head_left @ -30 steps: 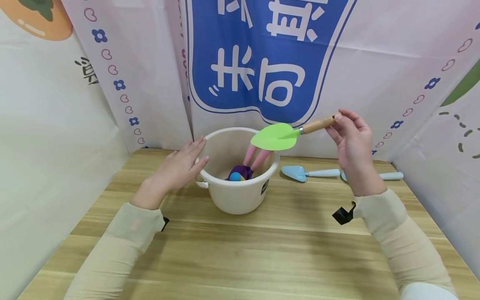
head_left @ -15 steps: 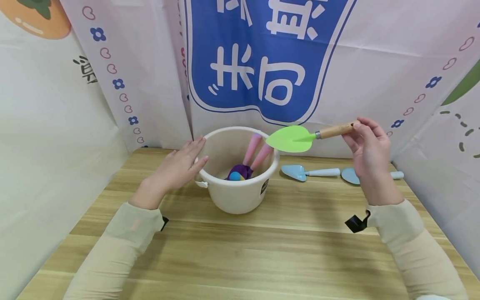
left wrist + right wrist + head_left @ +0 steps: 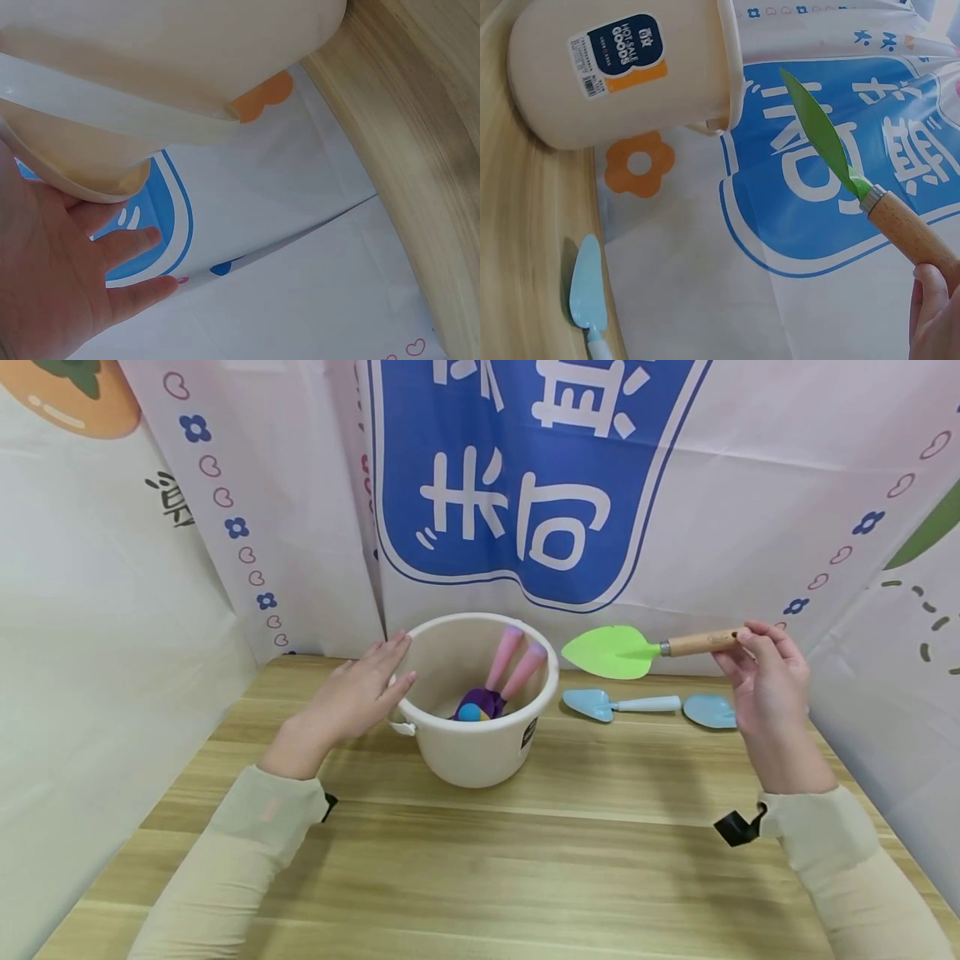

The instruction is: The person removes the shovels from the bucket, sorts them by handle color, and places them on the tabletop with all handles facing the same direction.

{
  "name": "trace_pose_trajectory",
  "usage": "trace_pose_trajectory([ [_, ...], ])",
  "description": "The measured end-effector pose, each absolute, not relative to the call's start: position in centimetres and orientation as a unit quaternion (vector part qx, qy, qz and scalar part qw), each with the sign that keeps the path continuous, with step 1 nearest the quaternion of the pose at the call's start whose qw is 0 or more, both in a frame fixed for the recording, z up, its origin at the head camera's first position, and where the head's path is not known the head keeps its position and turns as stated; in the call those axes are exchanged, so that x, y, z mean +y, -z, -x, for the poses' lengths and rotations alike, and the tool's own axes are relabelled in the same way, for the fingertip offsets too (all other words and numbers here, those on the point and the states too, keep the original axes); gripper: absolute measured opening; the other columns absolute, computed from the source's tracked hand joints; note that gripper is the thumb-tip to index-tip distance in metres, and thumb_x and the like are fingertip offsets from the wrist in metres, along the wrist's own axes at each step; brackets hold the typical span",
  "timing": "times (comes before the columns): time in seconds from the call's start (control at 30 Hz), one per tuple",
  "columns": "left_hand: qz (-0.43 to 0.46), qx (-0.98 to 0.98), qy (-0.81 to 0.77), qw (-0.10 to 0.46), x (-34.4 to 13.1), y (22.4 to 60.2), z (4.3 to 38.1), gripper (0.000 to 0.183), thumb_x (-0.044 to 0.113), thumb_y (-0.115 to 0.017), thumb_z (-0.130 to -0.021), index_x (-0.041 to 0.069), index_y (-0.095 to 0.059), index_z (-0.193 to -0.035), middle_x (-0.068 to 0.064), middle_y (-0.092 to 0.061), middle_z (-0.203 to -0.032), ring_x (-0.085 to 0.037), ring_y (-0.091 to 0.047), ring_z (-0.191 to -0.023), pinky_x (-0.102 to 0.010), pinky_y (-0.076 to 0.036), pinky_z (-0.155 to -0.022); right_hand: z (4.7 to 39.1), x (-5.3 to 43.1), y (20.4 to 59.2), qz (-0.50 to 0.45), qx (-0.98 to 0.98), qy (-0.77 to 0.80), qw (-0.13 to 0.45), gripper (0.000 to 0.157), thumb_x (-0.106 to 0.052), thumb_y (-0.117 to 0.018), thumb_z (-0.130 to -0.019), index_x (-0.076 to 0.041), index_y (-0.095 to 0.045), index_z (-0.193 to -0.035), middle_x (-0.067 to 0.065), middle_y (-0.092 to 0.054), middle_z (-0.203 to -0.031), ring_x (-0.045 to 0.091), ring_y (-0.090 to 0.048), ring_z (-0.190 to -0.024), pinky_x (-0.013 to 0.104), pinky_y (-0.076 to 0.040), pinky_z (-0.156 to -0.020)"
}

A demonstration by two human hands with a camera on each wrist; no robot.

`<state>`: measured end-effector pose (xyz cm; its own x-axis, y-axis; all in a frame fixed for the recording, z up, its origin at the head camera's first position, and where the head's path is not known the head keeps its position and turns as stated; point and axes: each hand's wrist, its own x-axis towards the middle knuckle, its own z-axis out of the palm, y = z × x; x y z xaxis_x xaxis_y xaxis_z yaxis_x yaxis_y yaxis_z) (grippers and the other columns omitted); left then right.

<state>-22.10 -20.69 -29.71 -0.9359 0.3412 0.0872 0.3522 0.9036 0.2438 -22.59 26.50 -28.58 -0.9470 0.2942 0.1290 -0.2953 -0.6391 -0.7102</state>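
Observation:
My right hand (image 3: 772,685) pinches the end of the wooden handle of a green garden trowel (image 3: 615,652). The trowel is in the air, level, its blade pointing left and just right of the bucket's rim. A cream bucket (image 3: 480,752) stands upright on the table. My left hand (image 3: 352,693) rests with straight fingers on the bucket's left rim; in the left wrist view, its fingers (image 3: 131,244) spread beside the rim. Inside the bucket, two pink handles (image 3: 513,664) lean on the right wall above a purple piece (image 3: 483,702) with a blue round part.
A light blue trowel (image 3: 588,703) lies on the wooden table (image 3: 480,877) right of the bucket. Another light blue tool (image 3: 708,712) lies beyond it, partly hidden by my right hand. A printed cloth (image 3: 315,527) hangs close behind the table, with white cloth at both sides.
My right hand has moved right and downward with the green trowel, so its blade no longer overlaps the bucket. My left hand has stayed on the rim.

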Motion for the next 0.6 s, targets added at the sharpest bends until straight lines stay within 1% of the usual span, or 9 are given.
trace_pose_trajectory([
  [0.2,0.176,-0.976,0.129,0.019,-20.7,29.7,22.1,0.069,0.049,-0.027,-0.111,0.009,-0.012,-0.165,-0.007,-0.006,-0.171,-0.039,-0.01,-0.155,-0.064,-0.016,-0.121,22.1,27.4,29.8,0.016,-0.385,-0.909,0.16,0.006,0.008,-0.062,-0.098,0.003,-0.06,-0.102,0.011,-0.049,-0.111,0.021,-0.068,-0.082,0.026,-0.062,-0.072],
  [0.33,0.178,-0.975,0.129,0.02,-20.6,29.7,22.0,0.069,0.049,-0.027,-0.111,0.008,-0.013,-0.165,-0.008,-0.008,-0.171,-0.04,-0.011,-0.154,-0.065,-0.017,-0.12,21.8,28.0,30.7,0.021,-0.38,-0.912,0.153,0.007,0.009,-0.059,-0.098,0.003,-0.059,-0.101,0.01,-0.048,-0.11,0.02,-0.067,-0.08,0.026,-0.062,-0.07],
  [0.5,0.178,-0.975,0.129,0.021,-20.7,29.7,22.0,0.069,0.05,-0.026,-0.111,0.008,-0.013,-0.165,-0.008,-0.007,-0.171,-0.04,-0.011,-0.154,-0.064,-0.017,-0.12,21.6,28.6,32.0,0.027,-0.377,-0.916,0.138,0.008,0.011,-0.058,-0.099,0.003,-0.059,-0.1,0.01,-0.05,-0.108,0.02,-0.066,-0.082,0.027,-0.062,-0.072],
  [0.6,0.177,-0.975,0.13,0.021,-20.7,29.7,22.0,0.069,0.05,-0.026,-0.111,0.009,-0.012,-0.165,-0.007,-0.006,-0.171,-0.039,-0.011,-0.155,-0.064,-0.016,-0.121,21.4,28.9,32.7,0.039,-0.394,-0.91,0.124,0.007,0.009,-0.057,-0.1,0.001,-0.059,-0.1,0.009,-0.048,-0.113,0.018,-0.066,-0.086,0.025,-0.061,-0.077],
])
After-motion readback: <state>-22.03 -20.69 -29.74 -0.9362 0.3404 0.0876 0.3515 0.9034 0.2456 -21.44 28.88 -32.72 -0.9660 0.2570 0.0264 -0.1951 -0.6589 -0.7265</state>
